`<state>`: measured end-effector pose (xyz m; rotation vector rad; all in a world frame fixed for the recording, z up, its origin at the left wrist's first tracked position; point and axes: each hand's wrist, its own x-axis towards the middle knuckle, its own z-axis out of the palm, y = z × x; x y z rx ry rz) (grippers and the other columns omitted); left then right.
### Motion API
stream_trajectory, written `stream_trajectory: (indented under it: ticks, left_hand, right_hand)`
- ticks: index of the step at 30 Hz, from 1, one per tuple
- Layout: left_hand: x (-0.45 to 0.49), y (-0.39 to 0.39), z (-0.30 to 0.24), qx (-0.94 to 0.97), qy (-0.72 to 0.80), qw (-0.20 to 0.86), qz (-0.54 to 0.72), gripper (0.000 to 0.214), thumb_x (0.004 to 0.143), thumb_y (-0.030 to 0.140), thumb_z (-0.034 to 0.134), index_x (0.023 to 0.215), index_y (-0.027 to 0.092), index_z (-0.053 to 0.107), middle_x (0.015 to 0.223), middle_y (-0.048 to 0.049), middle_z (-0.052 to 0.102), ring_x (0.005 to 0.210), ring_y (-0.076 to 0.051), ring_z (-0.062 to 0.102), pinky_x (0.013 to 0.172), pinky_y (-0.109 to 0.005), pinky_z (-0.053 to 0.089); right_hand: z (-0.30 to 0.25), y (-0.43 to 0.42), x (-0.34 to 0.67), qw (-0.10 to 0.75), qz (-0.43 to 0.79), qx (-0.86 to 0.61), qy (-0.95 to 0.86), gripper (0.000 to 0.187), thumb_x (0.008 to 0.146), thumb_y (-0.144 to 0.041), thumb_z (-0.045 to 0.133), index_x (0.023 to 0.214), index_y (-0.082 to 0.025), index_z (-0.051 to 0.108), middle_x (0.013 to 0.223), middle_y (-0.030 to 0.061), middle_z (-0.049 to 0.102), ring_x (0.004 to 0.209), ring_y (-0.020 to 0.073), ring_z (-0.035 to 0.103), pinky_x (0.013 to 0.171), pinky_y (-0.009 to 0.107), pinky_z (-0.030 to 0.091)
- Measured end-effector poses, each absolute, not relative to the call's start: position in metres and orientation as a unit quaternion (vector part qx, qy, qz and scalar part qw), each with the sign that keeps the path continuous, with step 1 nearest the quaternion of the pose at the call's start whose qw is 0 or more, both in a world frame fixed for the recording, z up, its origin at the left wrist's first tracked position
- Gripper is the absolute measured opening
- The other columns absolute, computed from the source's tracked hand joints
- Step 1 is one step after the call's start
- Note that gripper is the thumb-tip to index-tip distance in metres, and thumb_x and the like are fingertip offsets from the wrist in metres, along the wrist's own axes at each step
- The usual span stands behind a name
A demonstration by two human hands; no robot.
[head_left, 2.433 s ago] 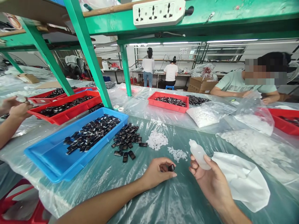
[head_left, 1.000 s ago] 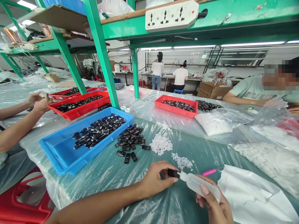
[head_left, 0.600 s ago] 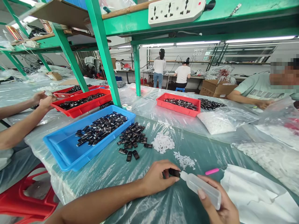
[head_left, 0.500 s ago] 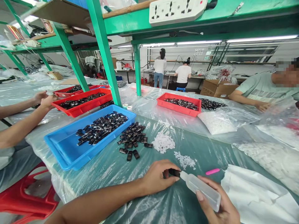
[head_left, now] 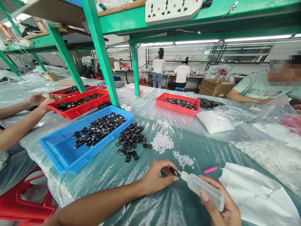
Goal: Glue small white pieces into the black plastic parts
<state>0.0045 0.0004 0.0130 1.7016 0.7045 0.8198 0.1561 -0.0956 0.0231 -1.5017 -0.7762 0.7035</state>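
Between thumb and fingers, my left hand (head_left: 158, 177) pinches a small black plastic case (head_left: 173, 171). My right hand (head_left: 221, 201) is wrapped round a translucent squeeze bottle (head_left: 204, 188), tilted so its nozzle points at the case. The nozzle tip is at the case's edge; whether they touch I cannot tell. Beyond my hands lie a heap of tiny white pieces (head_left: 183, 160) and a pile of larger white pieces (head_left: 162, 142). Left of these is a pile of black cases (head_left: 131, 136), like the one I hold. A pink-handled tool (head_left: 210, 169) lies beyond the bottle.
A blue tray (head_left: 56, 157) with black cases stands at left. Red trays (head_left: 176, 109) hold more dark parts. Plastic bags of white pieces (head_left: 217, 119) and a white sheet (head_left: 256, 194) lie at right. Green posts (head_left: 102, 53) rise from the table. Co-workers' hands (head_left: 39, 100) are at left.
The black case has turned in my left fingers, showing its rounded end. The bottle's nozzle has drawn slightly back from it. The whole view has shifted a little.
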Motion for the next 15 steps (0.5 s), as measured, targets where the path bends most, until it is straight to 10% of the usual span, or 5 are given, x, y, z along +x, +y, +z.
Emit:
stream_trajectory:
  ticks: [6, 15]
  left_hand:
    - [0.006, 0.000, 0.011, 0.698, 0.288, 0.556, 0.347, 0.018, 0.075, 0.023, 0.063, 0.090, 0.013, 0.062, 0.089, -0.0074, 0.063, 0.076, -0.014, 0.060, 0.072, -0.025, 0.049]
    - [0.005, -0.001, 0.011, 0.717, 0.292, 0.516, 0.367, 0.011, 0.076, 0.012, 0.056, 0.086, 0.015, 0.057, 0.096, -0.0071, 0.062, 0.084, -0.015, 0.059, 0.076, -0.026, 0.047]
  right_hand:
    - [0.016, -0.088, 0.166, 0.655, 0.417, -0.564, -0.281, 0.048, 0.068, -0.050, 0.062, 0.105, -0.020, 0.057, 0.068, 0.0018, 0.060, 0.059, 0.0176, 0.051, 0.064, 0.032, 0.041]
    - [0.014, -0.080, 0.176, 0.634, 0.389, -0.598, -0.300, 0.053, 0.061, -0.045, 0.070, 0.108, -0.024, 0.054, 0.111, 0.0035, 0.059, 0.103, 0.0244, 0.051, 0.081, 0.028, 0.040]
